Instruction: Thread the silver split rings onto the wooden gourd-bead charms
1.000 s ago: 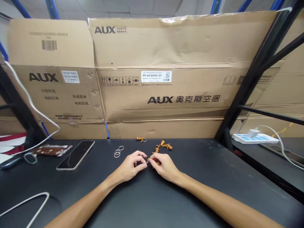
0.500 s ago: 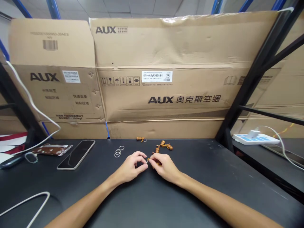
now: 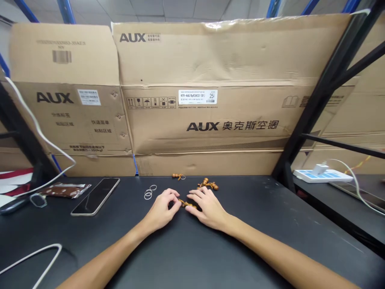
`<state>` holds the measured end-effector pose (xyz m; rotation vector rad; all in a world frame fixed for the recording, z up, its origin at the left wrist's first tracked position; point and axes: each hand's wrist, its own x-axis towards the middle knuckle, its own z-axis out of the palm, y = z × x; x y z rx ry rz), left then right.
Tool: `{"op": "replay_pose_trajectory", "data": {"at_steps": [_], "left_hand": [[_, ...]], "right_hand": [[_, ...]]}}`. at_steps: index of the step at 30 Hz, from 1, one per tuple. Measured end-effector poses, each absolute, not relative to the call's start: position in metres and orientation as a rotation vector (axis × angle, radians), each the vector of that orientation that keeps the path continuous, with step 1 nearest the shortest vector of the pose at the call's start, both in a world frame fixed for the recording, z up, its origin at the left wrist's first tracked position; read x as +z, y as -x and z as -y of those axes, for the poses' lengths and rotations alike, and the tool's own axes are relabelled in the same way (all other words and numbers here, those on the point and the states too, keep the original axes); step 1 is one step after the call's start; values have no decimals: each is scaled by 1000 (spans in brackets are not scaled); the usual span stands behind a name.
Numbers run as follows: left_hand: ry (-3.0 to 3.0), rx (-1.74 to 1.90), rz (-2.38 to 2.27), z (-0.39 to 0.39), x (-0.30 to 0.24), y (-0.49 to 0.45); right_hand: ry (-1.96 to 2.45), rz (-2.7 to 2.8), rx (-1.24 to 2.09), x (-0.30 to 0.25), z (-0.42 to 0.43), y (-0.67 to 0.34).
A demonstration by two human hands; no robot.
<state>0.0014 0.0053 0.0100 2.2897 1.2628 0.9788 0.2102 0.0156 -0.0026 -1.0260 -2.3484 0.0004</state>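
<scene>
My left hand (image 3: 164,207) has its thumb and forefinger pinched at the cord end of a small brown gourd-shaped pendant (image 3: 189,204), which lies on the black table. Whether a ring is between those fingertips, I cannot tell. My right hand (image 3: 209,206) rests just right of the pendant, fingers spread and thumb apart, and partly covers its right end. Beyond that hand sits a small cluster of similar gourd pendants (image 3: 206,183) with orange cords. Left of my left hand lie several silver rings (image 3: 148,194). Farther back is a gourd pendant (image 3: 177,176) with a ring (image 3: 183,177) on its cord.
A phone (image 3: 95,196) and a brown packet (image 3: 64,190) lie on the left. A white cable (image 3: 45,257) curves across the front left. Cardboard boxes (image 3: 198,136) stand along the back edge. A power strip (image 3: 327,176) is beyond the black frame post (image 3: 313,92) on the right.
My left hand has drawn slightly left, pinching the pendant's cord end. My right fingers have spread apart from their pinch, and more of the pendant shows between the hands.
</scene>
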Motion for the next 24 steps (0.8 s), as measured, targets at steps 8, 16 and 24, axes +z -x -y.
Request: {"op": "replay_pose_trajectory", "data": {"at_steps": [8, 16, 24], "left_hand": [[-2525, 1033, -1431, -6, 6, 3], [-2790, 697, -1167, 5, 10, -2], [-2813, 621, -1201, 4, 11, -1]], "right_hand": [[998, 2265, -50, -5, -14, -209], [826, 2333, 223, -6, -8, -205], [848, 2372, 184, -9, -11, -204]]}}
